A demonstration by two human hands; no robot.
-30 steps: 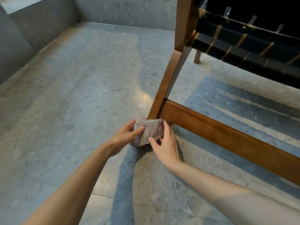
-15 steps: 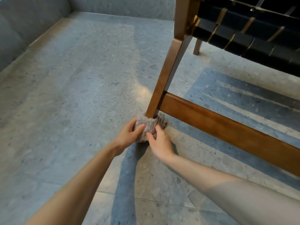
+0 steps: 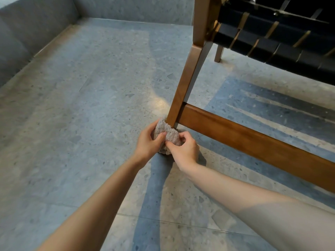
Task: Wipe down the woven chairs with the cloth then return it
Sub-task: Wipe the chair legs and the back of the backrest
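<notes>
Now cloth point(image 3: 166, 133) bunched between both hands, seemingly touching chair leg point(image 3: 183, 91).

Nothing to read here: no lettering, label, brand or number showed on the brown wooden chair frame point(image 3: 253, 142), the fluffy grey cloth point(image 3: 168, 133) or the speckled grey stone floor point(image 3: 72, 124).

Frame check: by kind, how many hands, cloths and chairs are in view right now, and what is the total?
Hands: 2, left hand and right hand
Cloths: 1, grey cloth, gripped by both hands
Chairs: 1, woven chair
Total: 4
</notes>
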